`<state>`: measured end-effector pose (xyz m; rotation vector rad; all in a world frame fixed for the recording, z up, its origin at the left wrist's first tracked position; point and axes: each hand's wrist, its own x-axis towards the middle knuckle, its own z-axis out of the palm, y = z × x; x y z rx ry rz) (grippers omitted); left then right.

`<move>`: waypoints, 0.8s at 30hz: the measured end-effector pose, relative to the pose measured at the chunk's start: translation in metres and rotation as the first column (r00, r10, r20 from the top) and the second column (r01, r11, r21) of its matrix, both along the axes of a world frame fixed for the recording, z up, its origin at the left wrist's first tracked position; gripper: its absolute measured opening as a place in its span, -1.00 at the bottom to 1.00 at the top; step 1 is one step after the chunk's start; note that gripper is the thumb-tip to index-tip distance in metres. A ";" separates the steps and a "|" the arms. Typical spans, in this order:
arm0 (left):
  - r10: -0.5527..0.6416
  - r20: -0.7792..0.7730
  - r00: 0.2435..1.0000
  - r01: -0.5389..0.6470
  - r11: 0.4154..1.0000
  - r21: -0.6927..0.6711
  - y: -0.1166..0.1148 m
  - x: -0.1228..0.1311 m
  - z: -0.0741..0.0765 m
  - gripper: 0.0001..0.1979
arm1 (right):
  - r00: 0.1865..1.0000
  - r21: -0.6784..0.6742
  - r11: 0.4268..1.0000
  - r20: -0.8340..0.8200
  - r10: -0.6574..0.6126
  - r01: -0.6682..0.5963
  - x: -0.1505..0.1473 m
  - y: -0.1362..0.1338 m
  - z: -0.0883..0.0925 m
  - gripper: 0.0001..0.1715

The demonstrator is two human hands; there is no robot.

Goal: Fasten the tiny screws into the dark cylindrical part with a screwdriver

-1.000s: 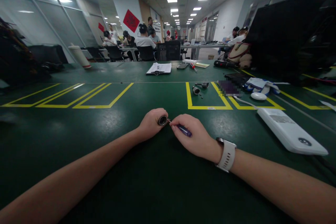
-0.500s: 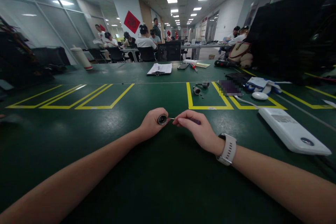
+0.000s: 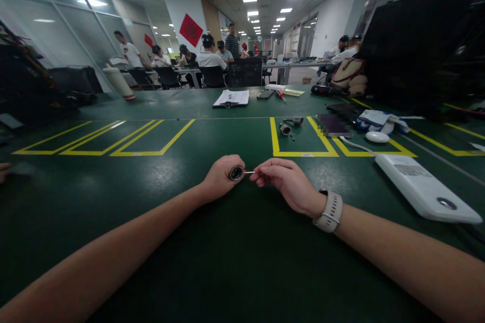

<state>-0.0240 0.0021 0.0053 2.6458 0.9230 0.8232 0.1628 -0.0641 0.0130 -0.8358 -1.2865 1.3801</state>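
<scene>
My left hand (image 3: 222,177) is closed around a round metal connector shell (image 3: 235,173), its hollow end facing me. From the right, my right hand (image 3: 284,179) pinches a small screwdriver, whose thin bright shaft (image 3: 248,172) reaches to the side of the shell. The handle is hidden behind my fingers, and whether the tip sits in a screw cannot be made out. Both hands are just above the green table (image 3: 212,242). Beyond them, inside a yellow taped box, lie a second metal shell (image 3: 285,129), another metal part (image 3: 297,121) and tiny loose pieces.
To the right are a white power bank (image 3: 424,186) with a cable, a white mouse-like object (image 3: 377,137) and gloves (image 3: 382,122). A clipboard (image 3: 231,98), a phone (image 3: 264,94) and a red screwdriver (image 3: 281,95) lie farther back. Another person's fingers (image 3: 4,171) show at the left edge.
My right hand has rolled, fingers curling upward, and the screwdriver's dark handle has gone out of sight. My left hand keeps the shell in nearly the same place.
</scene>
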 end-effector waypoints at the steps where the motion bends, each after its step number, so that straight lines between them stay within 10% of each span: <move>1: 0.002 0.033 0.999 -0.002 1.000 -0.016 0.001 0.000 0.000 -0.85 | 1.000 -0.022 1.000 -0.030 0.003 -0.004 -0.001 0.000 -0.001 -0.86; 8: 0.055 0.138 0.989 -0.049 0.998 -0.046 0.004 0.000 -0.003 -0.81 | 0.999 -0.010 1.000 -0.043 -0.020 0.019 -0.006 -0.010 0.004 -0.89; 16: 0.095 0.083 0.992 -0.101 0.993 0.060 0.003 0.002 -0.003 -0.81 | 0.875 0.460 0.888 0.427 -0.227 0.006 -0.009 -0.022 0.005 -0.86; 24: 0.111 0.180 0.977 -0.113 0.994 -0.001 0.002 0.000 -0.004 -0.77 | 0.999 0.016 0.999 0.003 -0.032 0.032 -0.009 -0.016 0.004 -0.88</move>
